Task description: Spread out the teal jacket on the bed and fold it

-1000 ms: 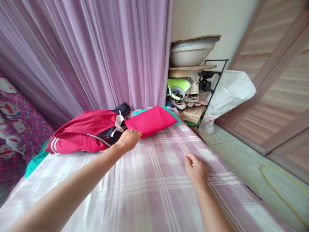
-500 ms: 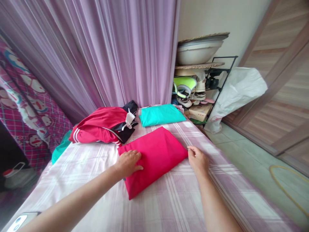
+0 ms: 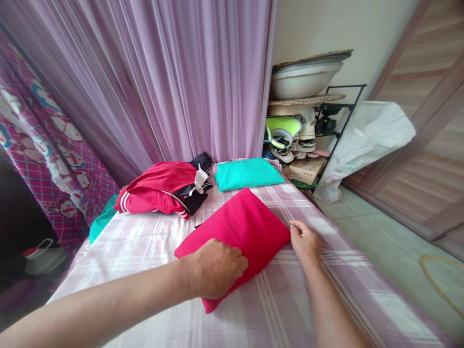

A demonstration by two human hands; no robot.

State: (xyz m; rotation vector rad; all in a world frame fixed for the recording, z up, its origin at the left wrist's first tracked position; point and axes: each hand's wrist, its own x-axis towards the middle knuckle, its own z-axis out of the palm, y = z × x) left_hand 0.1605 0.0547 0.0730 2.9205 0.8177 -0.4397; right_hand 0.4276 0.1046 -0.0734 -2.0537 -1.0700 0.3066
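A folded bright pink cloth (image 3: 246, 224) lies on the pink-and-white checked bed sheet (image 3: 275, 309). My left hand (image 3: 215, 268) rests on the cloth's near corner with fingers curled around its edge. My right hand (image 3: 305, 241) pinches the cloth's right corner with closed fingers. Behind it lies a folded turquoise cloth (image 3: 248, 173), and to its left a heap of red and black sportswear with white stripes (image 3: 163, 193).
A lilac curtain (image 3: 174, 82) hangs behind the bed. A shoe rack (image 3: 308, 140) topped by a large basin (image 3: 304, 79) stands at the right, with a white plastic bag (image 3: 366, 140) beside it. A cartoon-print pink fabric (image 3: 47, 145) hangs at the left. Tiled floor lies to the right.
The pink cloth was pulled off the turquoise one toward me and turned. My left hand slid to its near corner; my right hand took its right corner.
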